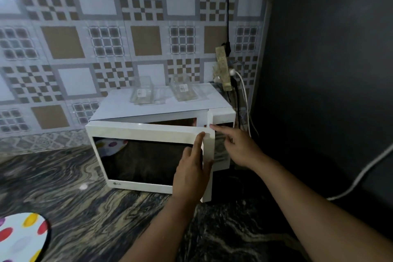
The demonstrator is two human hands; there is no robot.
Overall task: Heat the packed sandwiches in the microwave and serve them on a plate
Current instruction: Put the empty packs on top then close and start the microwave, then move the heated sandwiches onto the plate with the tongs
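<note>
At the microwave door's free edge, your left hand (191, 173) lies flat, fingers straight, holding nothing. Your right hand (238, 147) points one finger at the control panel, otherwise loosely curled and empty. The door (148, 155) of the white microwave (161, 104) stands ajar. Two clear sandwich packs (144, 92) sit on top. A dotted plate (21, 238) rests on the marbled surface (85, 208).

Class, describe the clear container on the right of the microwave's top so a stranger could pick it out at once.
Find the white microwave on the dark marbled counter, against the patterned tile wall. Two clear plastic containers sit on its top. The right container is the one nearer the hanging power strip; unlike the left container, it lies flatter and its white label faces up.
</note>
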